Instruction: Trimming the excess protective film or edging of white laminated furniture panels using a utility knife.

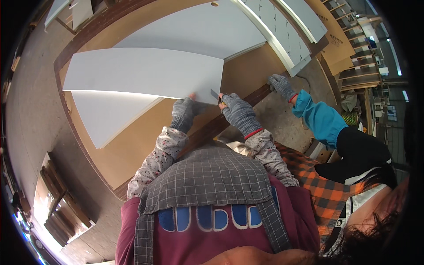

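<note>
One knife point(214, 94) in right hand point(240, 113)

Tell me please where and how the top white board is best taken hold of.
Probably grip the top white board by its near long edge, from the person's side: it is flat, and that edge faces the person, with the left hand there. Avoid the knife in the right hand.

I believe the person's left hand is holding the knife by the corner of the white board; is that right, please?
Not quite: the head view shows the right hand holding the knife, which is indeed by the corner of the white board.
</note>
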Available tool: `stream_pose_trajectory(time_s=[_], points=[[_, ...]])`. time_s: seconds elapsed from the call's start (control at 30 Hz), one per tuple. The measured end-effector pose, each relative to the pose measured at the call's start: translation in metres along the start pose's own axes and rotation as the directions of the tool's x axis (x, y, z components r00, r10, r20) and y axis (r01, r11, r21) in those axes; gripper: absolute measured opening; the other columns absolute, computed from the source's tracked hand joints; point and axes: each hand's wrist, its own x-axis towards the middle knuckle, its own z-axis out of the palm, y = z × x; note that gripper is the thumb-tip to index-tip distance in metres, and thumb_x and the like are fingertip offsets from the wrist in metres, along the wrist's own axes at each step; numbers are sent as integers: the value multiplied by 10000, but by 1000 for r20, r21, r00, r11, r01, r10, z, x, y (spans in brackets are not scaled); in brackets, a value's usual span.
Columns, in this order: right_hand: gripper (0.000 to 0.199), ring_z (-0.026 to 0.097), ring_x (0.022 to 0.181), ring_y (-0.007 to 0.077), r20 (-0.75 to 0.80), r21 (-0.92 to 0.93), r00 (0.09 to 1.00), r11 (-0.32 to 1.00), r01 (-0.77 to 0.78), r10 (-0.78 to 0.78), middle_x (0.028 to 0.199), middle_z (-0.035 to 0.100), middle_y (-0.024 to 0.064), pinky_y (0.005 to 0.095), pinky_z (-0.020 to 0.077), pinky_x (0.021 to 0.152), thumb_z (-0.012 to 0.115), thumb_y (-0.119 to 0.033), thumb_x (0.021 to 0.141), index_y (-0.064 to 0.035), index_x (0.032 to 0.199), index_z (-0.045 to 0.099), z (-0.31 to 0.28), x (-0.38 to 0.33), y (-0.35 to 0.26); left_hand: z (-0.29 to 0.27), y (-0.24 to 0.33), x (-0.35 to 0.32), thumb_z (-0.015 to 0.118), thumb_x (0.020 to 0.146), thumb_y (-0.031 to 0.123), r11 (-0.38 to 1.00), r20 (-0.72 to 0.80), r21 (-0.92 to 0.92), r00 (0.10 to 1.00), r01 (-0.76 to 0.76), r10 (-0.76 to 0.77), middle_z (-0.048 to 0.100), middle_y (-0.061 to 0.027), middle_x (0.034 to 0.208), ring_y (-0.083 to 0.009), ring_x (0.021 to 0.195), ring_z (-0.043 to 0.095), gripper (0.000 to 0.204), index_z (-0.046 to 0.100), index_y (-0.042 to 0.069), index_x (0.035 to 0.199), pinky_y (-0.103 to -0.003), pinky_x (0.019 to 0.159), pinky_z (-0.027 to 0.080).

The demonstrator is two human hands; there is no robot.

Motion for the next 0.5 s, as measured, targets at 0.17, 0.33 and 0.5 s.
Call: stream_pose_trajectory(time_s=[0.17,0.33,0.5], points=[[327,559,810,294,4,-8,1000,1000,-10,10,931,537,104,381,457,684,522,-278,805,-153,1108,524,-1,-13,0,7,-1,-1,535,838,273,1000,-54,-10,999,-2,1,612,-187,791,-251,665,616,370,503,-74,964,-325,605,511],[332,551,825,299,-30,0,1000,1000,2,-2,919,544,110,375,455,695,542,-251,795,-116,1098,534,-3,21,11,-3,-4,3,595,796,268,1000,-12,-20,1000,6,-7,569,-183,942,-288,784,604,455,443,-56,1077,-363,674,530],[340,551,827,302,5,-22,1000,1000,6,-6,913,543,112,379,454,692,552,-261,789,-145,1108,533,1,-3,4,-5,-7,5,593,798,261,1000,-34,-11,999,29,-29,571,-179,936,-282,785,605,448,444,-52,1080,-362,672,530]])
